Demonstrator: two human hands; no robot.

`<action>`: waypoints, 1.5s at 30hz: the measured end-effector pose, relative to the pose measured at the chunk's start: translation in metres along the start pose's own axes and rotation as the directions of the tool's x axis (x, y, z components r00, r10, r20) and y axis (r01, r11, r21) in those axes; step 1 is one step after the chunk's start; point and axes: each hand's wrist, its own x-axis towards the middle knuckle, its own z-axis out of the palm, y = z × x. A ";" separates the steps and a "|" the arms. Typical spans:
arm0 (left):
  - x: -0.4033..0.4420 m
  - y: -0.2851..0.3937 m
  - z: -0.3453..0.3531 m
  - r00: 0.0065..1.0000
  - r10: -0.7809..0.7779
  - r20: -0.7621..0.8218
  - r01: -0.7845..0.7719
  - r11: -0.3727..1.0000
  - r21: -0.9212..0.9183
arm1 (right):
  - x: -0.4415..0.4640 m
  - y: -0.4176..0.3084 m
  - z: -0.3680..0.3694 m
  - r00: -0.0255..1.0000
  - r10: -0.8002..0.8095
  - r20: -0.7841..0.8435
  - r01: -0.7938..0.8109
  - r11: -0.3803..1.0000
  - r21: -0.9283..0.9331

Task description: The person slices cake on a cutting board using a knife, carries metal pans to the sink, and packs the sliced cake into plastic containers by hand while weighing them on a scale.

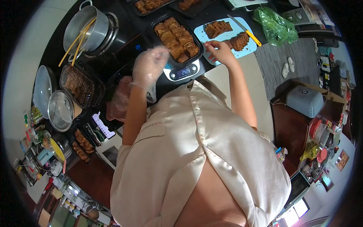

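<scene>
Head view, left to right: between ten and eleven o'clock, a dull metal pot [72, 34] with round walls holds slim wooden chopsticks [81, 37] leaning over its rim, all on the glossy black worktop [126, 17]. Between nine and ten, a ridged, see-through plastic container [92, 90] holds browned food. At eleven, the left hand [148, 67], in a crinkled clear plastic glove, is beside the tray's left edge; its fingers blur, so I cannot tell how wide the grip is. At twelve, the black tray [154, 34], rectangular with rounded corners, carries rough-crusted brown meat [176, 38] in thick blocks. It sits on a flat scale [172, 74] with a lit display. At one, the bare right hand [220, 52] has a loosely open grip, fingers parted, between the tray and the pale blue board [242, 53]. Coarse, dark meat slabs [218, 29] and a yellow-handled knife [250, 35] lie on that smooth board. Between one and two is a wrinkled green plastic bag [278, 28].
</scene>
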 end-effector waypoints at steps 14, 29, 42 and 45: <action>0.007 -0.001 0.044 0.987 0.127 -0.102 -0.102 0.971 0.216 | -0.005 0.021 0.020 0.997 0.027 0.075 -0.038 0.987 0.155; 0.011 -0.005 0.053 0.982 0.131 -0.134 -0.096 0.966 0.239 | -0.006 0.020 0.022 0.993 0.023 0.117 -0.046 0.978 0.202; 0.011 -0.016 0.053 0.966 0.080 -0.247 -0.100 0.993 -0.069 | -0.003 0.025 0.023 0.990 0.006 0.141 -0.036 0.975 0.217; 0.023 -0.018 0.034 0.929 0.116 -0.352 -0.174 0.975 -0.136 | -0.004 0.027 0.024 0.991 0.009 0.135 -0.039 0.974 0.224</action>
